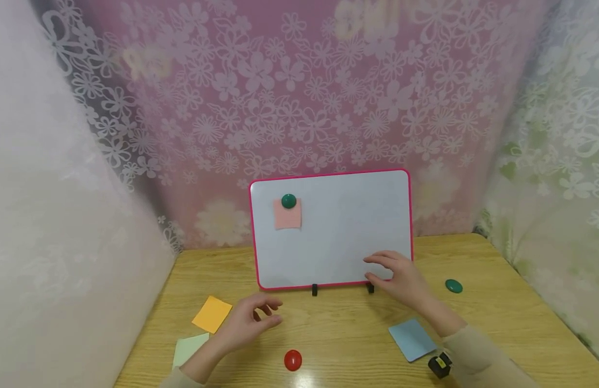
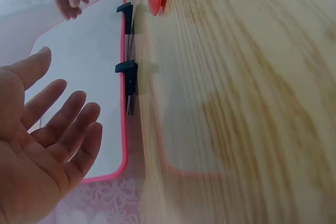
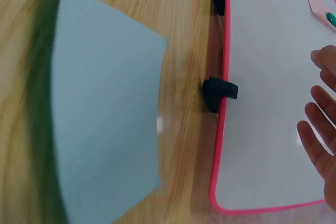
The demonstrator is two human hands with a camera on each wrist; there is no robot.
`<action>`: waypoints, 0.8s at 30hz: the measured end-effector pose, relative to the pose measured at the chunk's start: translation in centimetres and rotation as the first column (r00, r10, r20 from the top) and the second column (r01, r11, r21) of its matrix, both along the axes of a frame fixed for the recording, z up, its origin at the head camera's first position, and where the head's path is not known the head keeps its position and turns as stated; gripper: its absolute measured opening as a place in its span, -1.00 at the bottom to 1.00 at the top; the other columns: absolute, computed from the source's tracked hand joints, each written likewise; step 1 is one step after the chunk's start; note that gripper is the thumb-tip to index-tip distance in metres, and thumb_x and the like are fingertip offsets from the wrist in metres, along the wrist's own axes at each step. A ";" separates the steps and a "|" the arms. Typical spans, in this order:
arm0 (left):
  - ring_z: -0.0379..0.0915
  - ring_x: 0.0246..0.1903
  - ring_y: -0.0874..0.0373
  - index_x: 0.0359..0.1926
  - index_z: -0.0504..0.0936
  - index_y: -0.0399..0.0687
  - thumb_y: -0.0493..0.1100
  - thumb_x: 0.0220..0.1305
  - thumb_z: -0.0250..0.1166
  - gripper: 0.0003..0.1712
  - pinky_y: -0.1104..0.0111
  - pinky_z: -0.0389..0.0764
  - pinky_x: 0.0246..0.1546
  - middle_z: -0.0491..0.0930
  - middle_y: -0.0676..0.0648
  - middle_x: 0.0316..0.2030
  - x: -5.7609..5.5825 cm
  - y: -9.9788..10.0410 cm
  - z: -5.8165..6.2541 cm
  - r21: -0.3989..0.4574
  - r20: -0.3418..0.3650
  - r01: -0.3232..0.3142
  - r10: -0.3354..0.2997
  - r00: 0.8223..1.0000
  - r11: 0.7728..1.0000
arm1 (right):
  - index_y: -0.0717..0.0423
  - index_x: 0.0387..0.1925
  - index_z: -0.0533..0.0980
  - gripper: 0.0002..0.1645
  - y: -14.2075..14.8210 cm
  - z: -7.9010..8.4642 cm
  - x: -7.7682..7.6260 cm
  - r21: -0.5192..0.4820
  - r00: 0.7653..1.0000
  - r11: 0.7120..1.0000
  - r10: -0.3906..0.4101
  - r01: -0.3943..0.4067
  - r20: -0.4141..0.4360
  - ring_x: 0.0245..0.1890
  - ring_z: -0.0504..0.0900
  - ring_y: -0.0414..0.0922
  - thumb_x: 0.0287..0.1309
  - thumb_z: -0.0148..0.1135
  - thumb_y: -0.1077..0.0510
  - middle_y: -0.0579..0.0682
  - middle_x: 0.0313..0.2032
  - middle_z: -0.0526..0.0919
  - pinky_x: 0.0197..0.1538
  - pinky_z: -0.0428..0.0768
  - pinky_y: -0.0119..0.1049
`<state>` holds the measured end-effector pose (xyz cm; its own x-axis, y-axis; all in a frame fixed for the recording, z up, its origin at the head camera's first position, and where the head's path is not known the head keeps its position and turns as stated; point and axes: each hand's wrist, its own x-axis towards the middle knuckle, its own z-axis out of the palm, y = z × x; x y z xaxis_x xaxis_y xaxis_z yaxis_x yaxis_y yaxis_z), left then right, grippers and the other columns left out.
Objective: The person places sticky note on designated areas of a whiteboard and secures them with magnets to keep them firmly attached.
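Note:
A small whiteboard (image 1: 338,231) with a pink frame stands tilted on black clips near the back of the table. On its upper left, a green magnet (image 1: 288,201) pins a pink sticky note (image 1: 288,218). My left hand (image 1: 248,320) hovers over the table left of the board, fingers loosely bent and nothing in them; the left wrist view shows its bare palm. In front of the board's lower right corner is my right hand (image 1: 398,277), thumb and fingers apart, holding nothing. A blue sticky note (image 1: 412,339) lies below the right forearm, its edges curling up in the right wrist view.
An orange note (image 1: 212,314) and a pale green note (image 1: 190,349) lie at the left. A red magnet (image 1: 293,360) sits at the front middle, another green magnet (image 1: 453,285) at the right. Patterned curtains enclose the table (image 1: 338,328). A black device (image 1: 440,365) is at the right wrist.

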<state>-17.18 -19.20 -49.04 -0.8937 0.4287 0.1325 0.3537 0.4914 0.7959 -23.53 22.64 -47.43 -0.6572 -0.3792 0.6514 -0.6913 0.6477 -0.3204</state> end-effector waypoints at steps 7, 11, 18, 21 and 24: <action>0.62 -0.09 0.20 0.14 0.76 -0.01 -0.02 0.46 0.46 -0.67 0.31 0.65 -0.16 0.74 -0.03 0.04 0.8 -2.2 0.2 -0.043 0.003 -0.038 0.039 0.999 0.998 | 0.13 0.00 0.76 -0.57 2.2 0.0 0.6 0.020 0.997 0.999 0.026 -0.028 0.072 -0.08 0.76 0.03 0.05 0.66 0.31 -0.06 -0.05 0.77 -0.15 0.78 -0.03; 0.62 -0.10 0.20 0.12 0.77 -0.02 -0.03 0.45 0.47 -0.68 0.32 0.66 -0.19 0.74 -0.04 0.02 1.1 -3.4 0.1 -0.056 -0.002 -0.064 0.064 0.998 0.996 | 0.11 0.03 0.76 -0.59 3.5 0.0 1.2 0.055 0.992 0.998 -0.022 0.015 0.126 -0.09 0.76 0.03 0.11 0.64 0.28 -0.06 -0.01 0.77 -0.15 0.76 -0.03; 0.62 -0.10 0.20 0.11 0.77 -0.01 -0.04 0.41 0.50 -0.68 0.33 0.66 -0.20 0.74 -0.04 0.02 1.6 -5.1 0.0 -0.059 -0.006 -0.103 0.103 0.995 0.993 | 0.01 0.07 0.75 -0.57 5.9 0.0 2.0 0.079 0.978 0.994 -0.084 0.070 0.190 -0.04 0.74 0.01 0.16 0.61 0.26 -0.06 0.05 0.77 -0.12 0.76 -0.01; 0.63 -0.09 0.12 0.10 0.77 0.00 -0.06 0.39 0.51 -0.68 0.33 0.65 -0.21 0.75 -0.04 0.01 1.8 -5.7 -0.2 -0.055 -0.018 -0.121 0.121 0.993 0.991 | 0.01 0.06 0.75 -0.57 6.8 -0.2 2.2 0.076 0.977 0.994 -0.097 0.084 0.188 -0.04 0.74 0.02 0.14 0.61 0.28 -0.04 0.03 0.78 -0.12 0.76 -0.03; 0.64 -0.07 0.01 0.10 0.77 -0.01 -0.08 0.37 0.53 -0.67 0.34 0.65 -0.21 0.75 -0.05 0.02 2.0 -6.3 -0.3 -0.054 -0.024 -0.137 0.136 0.990 0.989 | 0.04 0.05 0.76 -0.58 7.7 -0.4 2.3 0.074 0.977 0.993 -0.108 0.096 0.183 -0.03 0.74 0.06 0.13 0.62 0.28 0.02 0.03 0.78 -0.14 0.77 -0.06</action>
<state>-15.17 -25.53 -49.29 -0.9415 0.3104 0.1312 0.2967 0.5788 0.7596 -21.19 30.36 -47.85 -0.8023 -0.3408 0.4901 -0.5524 0.7351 -0.3931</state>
